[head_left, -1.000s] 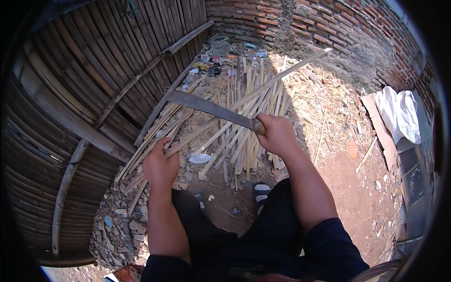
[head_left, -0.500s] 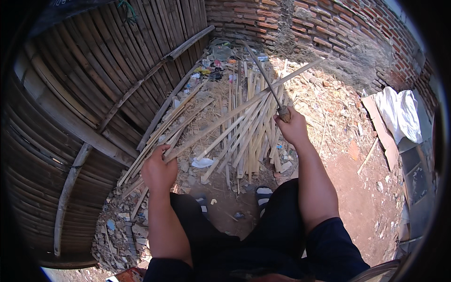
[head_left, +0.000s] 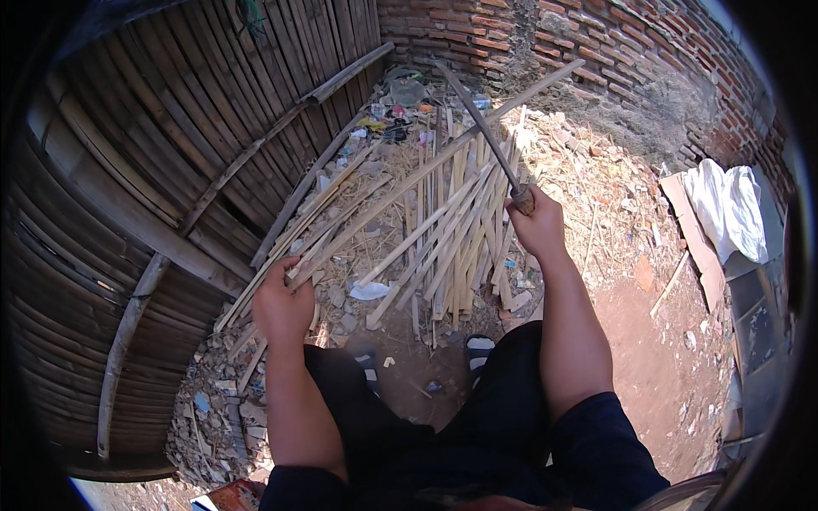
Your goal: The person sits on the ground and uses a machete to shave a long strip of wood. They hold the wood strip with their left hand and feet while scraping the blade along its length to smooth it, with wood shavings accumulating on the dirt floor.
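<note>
My left hand (head_left: 284, 305) is closed round the near end of a long, flat wooden strip, which looks like split bamboo (head_left: 407, 181). The strip slants away from me to the upper right, toward the brick wall. In my right hand (head_left: 540, 228) is the handle of a machete (head_left: 479, 121), fingers wrapped round it. Its dark, narrow blade points up and to the left and crosses the strip in view; whether the two touch I cannot tell. Below them, a loose heap of pale strips (head_left: 460, 247) lies fanned out on the ground beyond my feet.
A bamboo-slat wall (head_left: 170, 128) rises close on my left. Behind the heap stands a brick wall (head_left: 460, 34). Rubble and bits of litter cover the ground around the strips. To the right, a white cloth or sack (head_left: 726, 209) hangs beside a brown board (head_left: 692, 238).
The strip's far end has swung up and away, toward the brick wall. My left hand has shifted slightly left. The machete has turned a little, showing more of its blade.
</note>
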Demonstrator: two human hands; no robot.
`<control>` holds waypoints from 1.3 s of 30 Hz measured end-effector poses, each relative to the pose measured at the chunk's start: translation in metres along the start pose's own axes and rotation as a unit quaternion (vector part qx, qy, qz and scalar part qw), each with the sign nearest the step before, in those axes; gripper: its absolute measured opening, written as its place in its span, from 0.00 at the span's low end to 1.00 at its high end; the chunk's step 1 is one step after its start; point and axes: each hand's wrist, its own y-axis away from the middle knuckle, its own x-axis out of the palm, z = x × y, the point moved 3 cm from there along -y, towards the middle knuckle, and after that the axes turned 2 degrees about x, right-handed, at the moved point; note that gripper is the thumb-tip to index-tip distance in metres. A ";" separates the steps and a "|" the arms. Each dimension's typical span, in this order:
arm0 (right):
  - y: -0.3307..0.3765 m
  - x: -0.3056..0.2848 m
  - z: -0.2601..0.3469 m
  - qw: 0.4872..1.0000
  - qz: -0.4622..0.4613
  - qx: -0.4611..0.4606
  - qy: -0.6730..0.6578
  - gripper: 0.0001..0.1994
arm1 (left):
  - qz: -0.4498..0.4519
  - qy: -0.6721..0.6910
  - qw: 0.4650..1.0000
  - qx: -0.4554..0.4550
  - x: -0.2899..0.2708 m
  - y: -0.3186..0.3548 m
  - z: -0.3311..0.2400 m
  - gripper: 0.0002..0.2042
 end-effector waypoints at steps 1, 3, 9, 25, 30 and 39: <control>-0.005 -0.001 -0.018 0.999 -0.034 0.009 -0.008 0.15 | 0.005 0.003 1.000 -0.003 -0.001 -0.001 0.003 0.15; -0.004 -0.001 -0.017 0.999 -0.046 0.020 -0.013 0.16 | 0.018 0.004 1.000 -0.013 0.001 0.000 0.004 0.15; 0.031 0.022 0.041 0.977 0.080 -0.184 0.064 0.11 | 0.057 0.045 0.997 -0.013 0.017 0.005 -0.011 0.16; -0.001 0.019 -0.022 0.997 0.070 0.029 -0.002 0.19 | 0.004 -0.049 0.997 0.056 0.006 0.000 0.000 0.15; 0.044 0.036 0.054 0.954 0.210 -0.185 0.108 0.16 | 0.039 -0.036 0.997 0.055 0.017 0.005 -0.007 0.16; -0.010 0.013 -0.017 0.997 0.069 0.037 -0.013 0.16 | 0.024 -0.040 0.999 0.027 0.005 0.000 0.004 0.16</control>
